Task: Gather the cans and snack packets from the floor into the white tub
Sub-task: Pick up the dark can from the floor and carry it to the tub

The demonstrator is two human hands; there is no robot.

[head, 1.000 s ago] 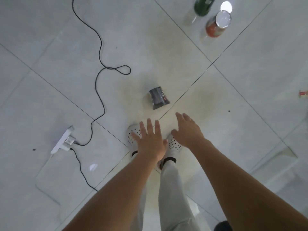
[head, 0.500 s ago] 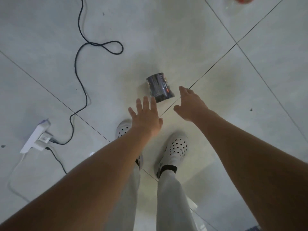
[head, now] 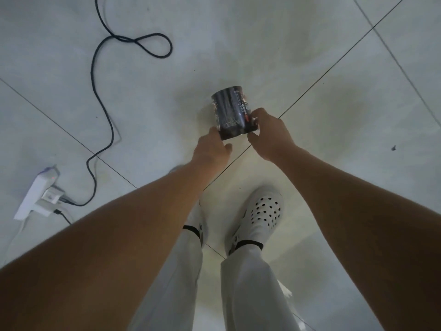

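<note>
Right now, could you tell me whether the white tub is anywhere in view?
No, only the tiled floor, a black cable, a power strip and the dark packet between both hands show.

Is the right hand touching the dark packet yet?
Touching. The head view shows the right hand with fingers on the dark packet at its right edge and thumb at its lower corner, no gap visible.

A dark snack packet (head: 232, 113) lies on the pale tiled floor (head: 310, 56), with the left hand (head: 211, 146) touching its near left corner and the right hand (head: 269, 132) closed on its near right edge. Below them stand two white perforated clogs (head: 260, 211) and light trousers (head: 250, 287). At left, a black cable (head: 95, 68) loops across the tiles to a white power strip (head: 35, 197).
</note>
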